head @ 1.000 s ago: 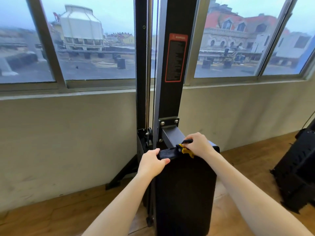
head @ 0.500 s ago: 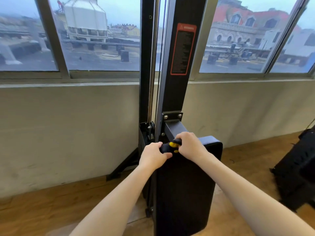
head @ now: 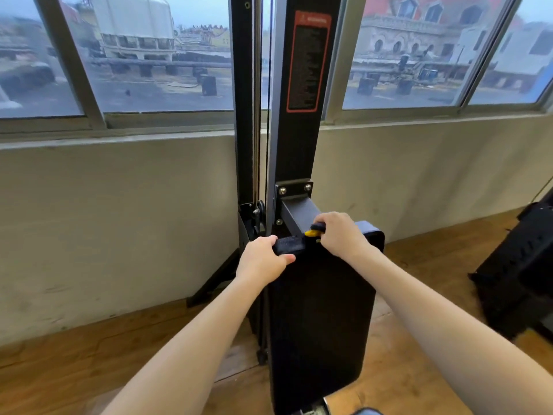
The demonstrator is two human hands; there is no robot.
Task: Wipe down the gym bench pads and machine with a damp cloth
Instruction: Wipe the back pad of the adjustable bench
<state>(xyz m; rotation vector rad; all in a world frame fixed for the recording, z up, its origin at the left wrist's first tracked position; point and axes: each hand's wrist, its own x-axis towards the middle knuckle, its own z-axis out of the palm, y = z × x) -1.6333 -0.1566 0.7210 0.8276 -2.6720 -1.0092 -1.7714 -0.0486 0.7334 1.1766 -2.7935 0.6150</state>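
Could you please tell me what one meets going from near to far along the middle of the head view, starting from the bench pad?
Bench pad → left hand gripping the dark cloth at the pad's far end → grey bracket arm → black upright post → window.

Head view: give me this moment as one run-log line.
left hand grips dark cloth | right hand grips cloth's other end | cloth at bench pad top edge | wiping underway
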